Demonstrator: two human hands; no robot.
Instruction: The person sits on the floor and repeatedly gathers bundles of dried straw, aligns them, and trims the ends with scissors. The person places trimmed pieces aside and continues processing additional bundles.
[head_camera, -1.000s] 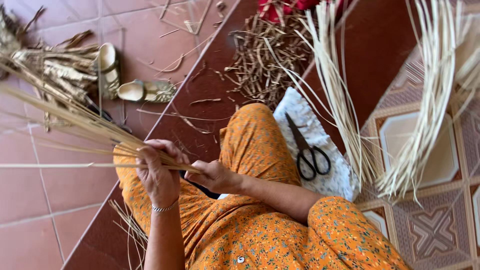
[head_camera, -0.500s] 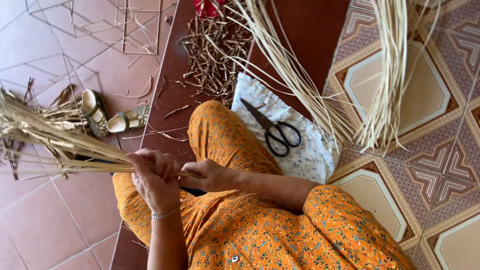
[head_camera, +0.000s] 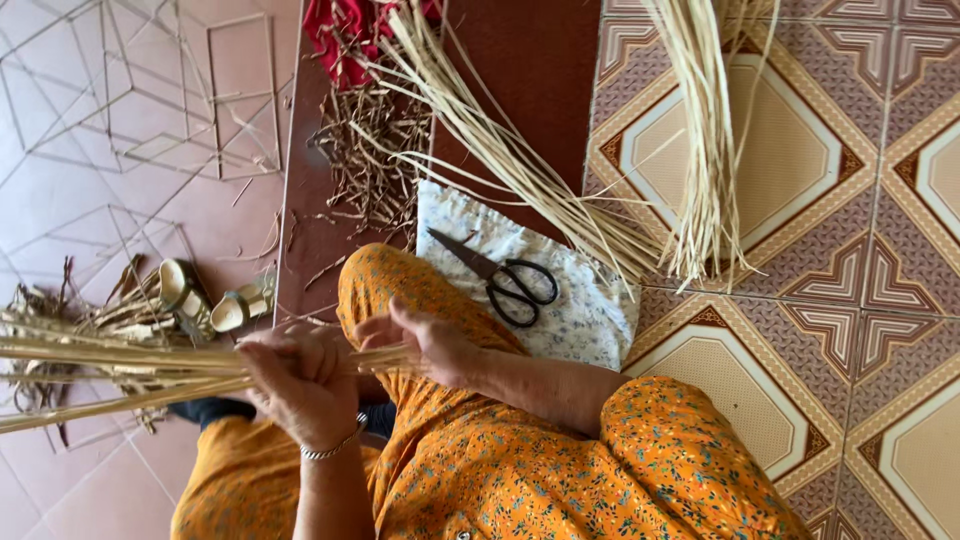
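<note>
My left hand, with a metal bracelet on its wrist, is closed around a long bundle of pale straw strips that runs out to the left over the floor. My right hand grips the same bundle at its near end, just right of the left hand, above my knee in orange floral cloth. Both hands touch the strips and almost touch each other.
Black scissors lie on a white floral cloth beside my knee. Loose pale strips and a hanging bunch lie beyond. Brown scraps, a red cloth, small woven pieces and thin stick frames are on the floor.
The view has swung, so the floor and scissors sit further right. The bundle in my hands has levelled from a slant to nearly flat. Both hands keep their hold.
</note>
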